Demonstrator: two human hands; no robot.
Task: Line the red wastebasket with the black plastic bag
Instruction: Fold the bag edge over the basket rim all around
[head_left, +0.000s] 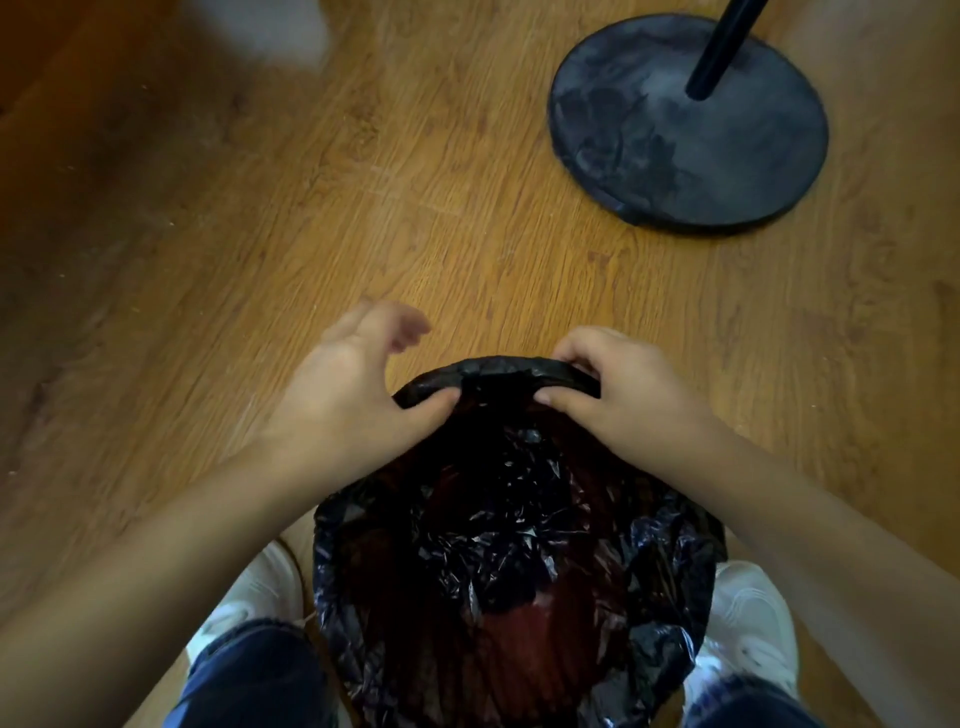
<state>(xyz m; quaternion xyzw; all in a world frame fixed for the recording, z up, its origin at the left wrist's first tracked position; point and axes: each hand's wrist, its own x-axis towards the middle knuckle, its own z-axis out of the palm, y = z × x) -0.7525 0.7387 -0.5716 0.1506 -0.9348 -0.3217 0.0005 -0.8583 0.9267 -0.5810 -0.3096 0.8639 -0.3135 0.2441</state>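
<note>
The red wastebasket (524, 644) stands on the floor between my feet, its red inside showing dimly through the thin film. The black plastic bag (498, 525) sits crumpled inside it and is folded over the far rim. My right hand (618, 395) pinches the bag's edge against the far rim, fingers outside and thumb inside. My left hand (353, 389) rests at the far-left rim, thumb pressed on the bag's inner edge, fingers spread apart and blurred above the floor.
A round dark stand base (685, 124) with a black pole (722, 47) sits on the wooden floor (363, 182) at the far right. My white shoes (748, 618) and blue trouser legs flank the wastebasket.
</note>
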